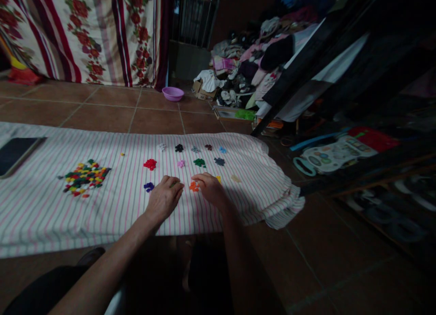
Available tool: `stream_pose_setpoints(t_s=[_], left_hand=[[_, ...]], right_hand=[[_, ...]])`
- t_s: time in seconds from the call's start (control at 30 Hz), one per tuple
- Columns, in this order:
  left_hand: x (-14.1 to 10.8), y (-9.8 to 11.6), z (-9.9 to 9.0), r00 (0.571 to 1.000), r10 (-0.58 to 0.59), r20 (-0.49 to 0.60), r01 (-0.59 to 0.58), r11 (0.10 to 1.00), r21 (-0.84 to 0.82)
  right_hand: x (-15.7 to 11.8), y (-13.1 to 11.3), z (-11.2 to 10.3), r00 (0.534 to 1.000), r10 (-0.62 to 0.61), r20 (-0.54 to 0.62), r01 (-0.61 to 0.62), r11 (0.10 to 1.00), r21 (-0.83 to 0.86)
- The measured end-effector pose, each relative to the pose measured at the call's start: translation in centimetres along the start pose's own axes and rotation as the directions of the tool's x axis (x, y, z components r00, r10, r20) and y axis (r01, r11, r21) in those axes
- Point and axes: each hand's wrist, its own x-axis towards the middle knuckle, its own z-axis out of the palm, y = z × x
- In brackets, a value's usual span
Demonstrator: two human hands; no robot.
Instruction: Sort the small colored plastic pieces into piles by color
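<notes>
My left hand [164,196] rests on the striped cloth [126,215], its fingers curled together. A bit of green shows by its fingertips, partly hidden, and a dark blue pile of small pieces [149,187] lies just left of it. Bent over an orange pile [194,186], my right hand [210,188] has its fingers drawn together; whatever they hold is too small to make out. A yellow pile [218,179] is partly covered by that hand. Beyond the hands lie a red pile [150,164], a pink pile [181,164] and a green pile [199,163].
A mixed-colour heap of pieces [86,178] lies on the left, near a dark phone-like device [17,154]. Farther piles include a black one [179,148] and a light blue one [222,150]. A purple basin [173,94] stands on the tiled floor.
</notes>
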Motion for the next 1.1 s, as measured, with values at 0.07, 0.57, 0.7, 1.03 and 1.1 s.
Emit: stream_pose_setpoints(t_s=[0.07,0.57,0.7,1.03,1.1], left_hand=[[0.0,0.0,0.0,1.0,-0.004,-0.002,0.004,1.0,-0.005],[0.0,0.0,0.0,1.0,0.007,0.013,-0.006,1.0,-0.019],[0.0,0.1,-0.1,1.0,0.009,0.016,-0.009,1.0,-0.012],[0.0,0.5,-0.7,0.999,0.021,-0.035,-0.022,1.0,-0.001],[-0.1,0.6,-0.9,0.997,0.05,-0.051,-0.049,0.999,0.023]], right_hand=[[0.0,-0.1,0.0,1.0,0.009,0.009,-0.009,1.0,0.0],[0.3,0.0,0.1,0.997,-0.077,0.015,0.077,0.997,-0.016],[0.3,0.2,0.1,0.993,-0.111,0.032,0.111,0.994,0.0],[0.6,-1.2,0.2,0.985,-0.157,-0.07,0.154,0.987,-0.051],[0.6,-1.3,0.3,0.981,-0.182,-0.071,0.179,0.983,-0.047]])
